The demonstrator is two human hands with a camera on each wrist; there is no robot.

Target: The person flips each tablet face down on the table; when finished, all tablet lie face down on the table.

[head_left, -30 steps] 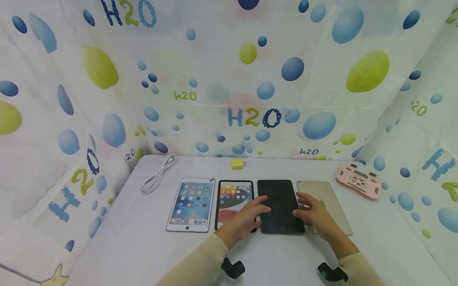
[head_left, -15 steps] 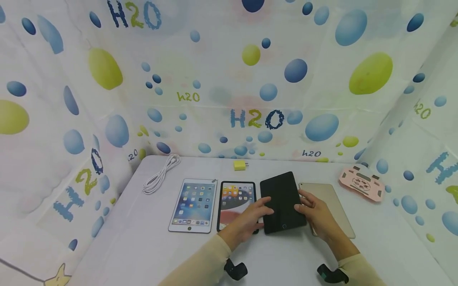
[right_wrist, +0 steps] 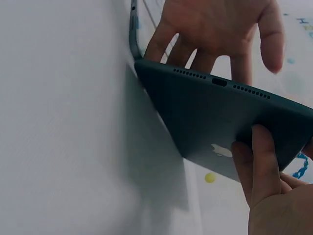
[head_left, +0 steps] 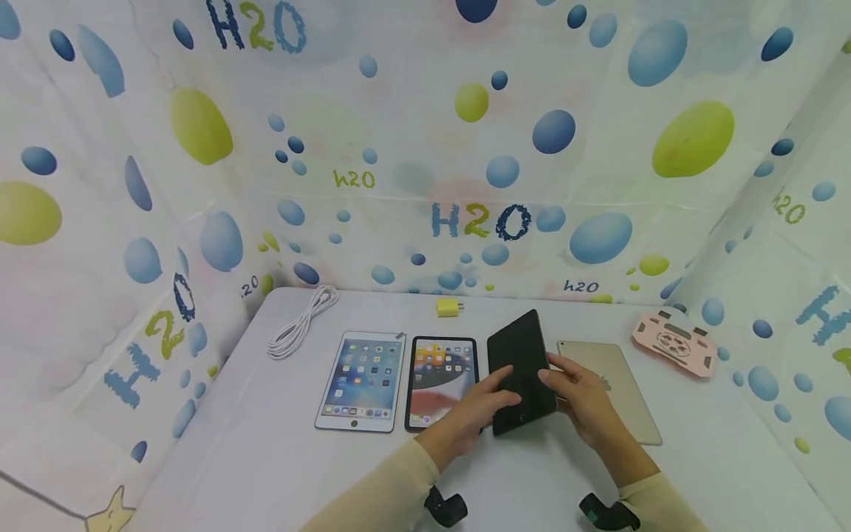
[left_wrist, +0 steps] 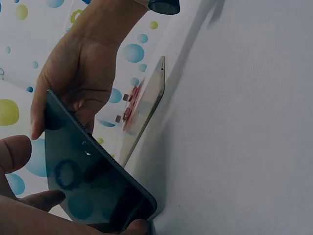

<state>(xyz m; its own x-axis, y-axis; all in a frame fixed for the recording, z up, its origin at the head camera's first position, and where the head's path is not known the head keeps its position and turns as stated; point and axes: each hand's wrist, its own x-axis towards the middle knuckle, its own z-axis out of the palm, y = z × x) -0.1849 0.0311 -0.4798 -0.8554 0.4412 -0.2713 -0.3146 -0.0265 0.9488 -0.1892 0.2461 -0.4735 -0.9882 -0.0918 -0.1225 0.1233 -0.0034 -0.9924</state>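
In the head view a black tablet (head_left: 525, 351) stands tilted, its right side raised off the table. My right hand (head_left: 588, 403) grips that raised edge, thumb on the screen side; in the right wrist view its fingers (right_wrist: 264, 156) lie on the back, near the apple logo. Fairly straight fingers of my left hand (head_left: 465, 421) touch the screen and the lower left edge. The lower left corner appears to rest on the table. Left of it lies a black-rimmed tablet (head_left: 442, 373) with its screen up; right of it, a gold tablet (head_left: 628, 391) lies back up.
A white tablet (head_left: 359, 380) lies screen up farther left. Behind it is a coiled white cable (head_left: 299, 325). A yellow charger plug (head_left: 448, 307) sits at the back, and a pink gamepad-shaped object (head_left: 673, 343) at the back right. A patterned curtain (head_left: 399, 148) encloses the table.
The black tablet lay flat one second ago; its right side has since been lifted and it has turned onto its left edge. My right hand has taken hold of its right edge.
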